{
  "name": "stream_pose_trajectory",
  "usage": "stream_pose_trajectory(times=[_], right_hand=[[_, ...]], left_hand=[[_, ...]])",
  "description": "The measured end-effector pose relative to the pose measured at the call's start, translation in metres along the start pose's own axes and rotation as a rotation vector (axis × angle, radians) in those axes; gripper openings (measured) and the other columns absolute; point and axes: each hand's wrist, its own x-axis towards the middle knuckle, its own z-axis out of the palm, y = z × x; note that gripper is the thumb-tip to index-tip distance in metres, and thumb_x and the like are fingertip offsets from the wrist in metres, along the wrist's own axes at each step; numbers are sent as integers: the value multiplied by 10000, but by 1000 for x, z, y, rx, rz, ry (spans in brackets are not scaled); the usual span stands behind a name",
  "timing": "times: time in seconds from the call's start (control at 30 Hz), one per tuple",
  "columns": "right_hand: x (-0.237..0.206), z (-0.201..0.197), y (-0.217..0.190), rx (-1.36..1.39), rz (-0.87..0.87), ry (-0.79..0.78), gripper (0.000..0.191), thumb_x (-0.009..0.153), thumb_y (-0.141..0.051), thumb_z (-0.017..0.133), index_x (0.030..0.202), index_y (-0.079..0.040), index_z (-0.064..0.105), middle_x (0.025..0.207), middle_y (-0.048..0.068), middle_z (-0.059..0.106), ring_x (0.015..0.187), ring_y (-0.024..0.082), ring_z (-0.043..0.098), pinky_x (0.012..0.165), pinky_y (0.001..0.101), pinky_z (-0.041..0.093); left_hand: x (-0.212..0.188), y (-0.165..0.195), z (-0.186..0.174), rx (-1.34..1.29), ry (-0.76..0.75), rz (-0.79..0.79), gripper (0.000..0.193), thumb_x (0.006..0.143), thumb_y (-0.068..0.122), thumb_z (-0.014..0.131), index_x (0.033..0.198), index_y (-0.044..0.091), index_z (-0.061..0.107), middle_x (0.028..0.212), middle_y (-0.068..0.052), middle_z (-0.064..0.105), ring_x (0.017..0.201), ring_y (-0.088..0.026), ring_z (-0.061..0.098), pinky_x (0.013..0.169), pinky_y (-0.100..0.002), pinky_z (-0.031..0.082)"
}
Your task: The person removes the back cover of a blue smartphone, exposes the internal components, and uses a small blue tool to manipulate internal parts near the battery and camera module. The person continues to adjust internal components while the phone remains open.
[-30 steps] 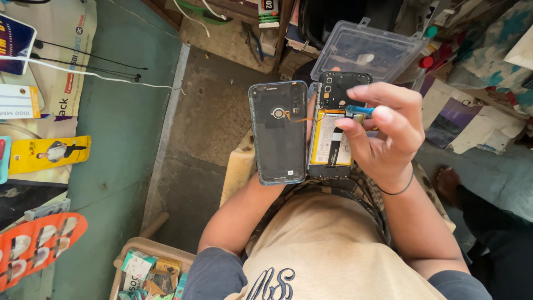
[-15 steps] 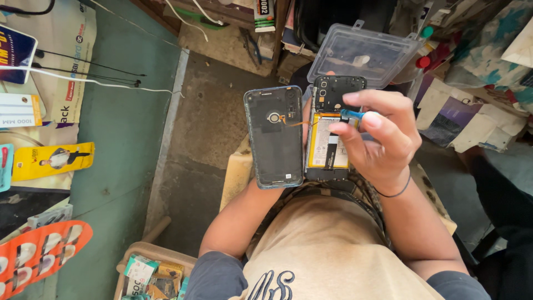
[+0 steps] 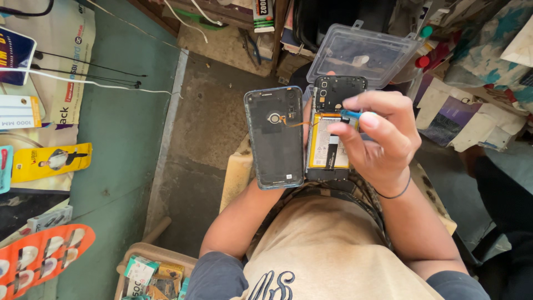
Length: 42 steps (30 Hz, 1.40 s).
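- Your left hand (image 3: 306, 119) sits mostly hidden behind the opened phone (image 3: 328, 133), so only a fingertip or two shows between the two halves. It looks to be gripping the phone body from underneath, though you cannot tell its exact finger spread from this view.
- The phone is held up in front of your chest, over your lap, with its yellow battery (image 3: 326, 145) facing you. That keeps the inner parts open to view and reach.
- The dark back cover (image 3: 276, 136) lies folded out to the left, just beside the body. It hangs on by a thin orange ribbon cable (image 3: 297, 122), which is likely why it is kept close and flat rather than set aside.
- Your right hand (image 3: 380, 139) is pinching a small blue-handled tool (image 3: 351, 114) between thumb and fingertips. The tip points left at the upper edge of the battery, just below the black camera shield (image 3: 338, 91).
- A clear plastic box (image 3: 363, 53) stands open just beyond the phone, on the far side and within easy reach.
- To the left, well apart, phone accessories (image 3: 47, 161) hang on a green wall.
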Motion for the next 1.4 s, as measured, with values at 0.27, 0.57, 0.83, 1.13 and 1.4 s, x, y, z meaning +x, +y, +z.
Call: stream_pose_trajectory(times=[0.27,0.57,0.83,1.13,1.4], right_hand=[[2,-7,-1,28,-1,-39,571,1061,91,732,1446,-173,403,1176,196,704,959,264,742,741,291,615],[-13,-4,10,128,150,162,651,1107,73,690,1498,-233,269,1138,232,671,920,283,749,707,286,654],[-7,19,32,201,148,217,697,1142,65,710,1551,-266,253,1145,237,687,902,277,729,820,328,653],[0,28,39,194,73,197,689,1091,93,704,1517,-245,281,1104,250,671,913,300,754,822,355,682],[-1,31,40,196,78,214,690,1091,122,702,1508,-240,290,1109,248,663,934,303,747,837,373,690]], left_hand=[[2,-18,2,-707,-30,-52,664,1138,349,490,1683,76,226,1545,-72,473,1370,-112,481,1217,-267,381],[22,-11,5,-1136,-99,-363,803,1132,453,546,1720,55,169,1586,-167,434,1392,-325,490,1114,-553,443],[3,7,-2,-499,-32,-62,766,1033,371,667,1647,245,226,1542,-100,481,1372,-265,528,1133,-515,477],[-2,-16,-8,-603,107,-179,771,1029,358,668,1645,236,220,1537,-101,480,1370,-266,526,1131,-525,478],[-7,-22,-10,-592,115,-215,777,1026,347,670,1644,227,215,1532,-102,480,1368,-268,525,1129,-533,478]])
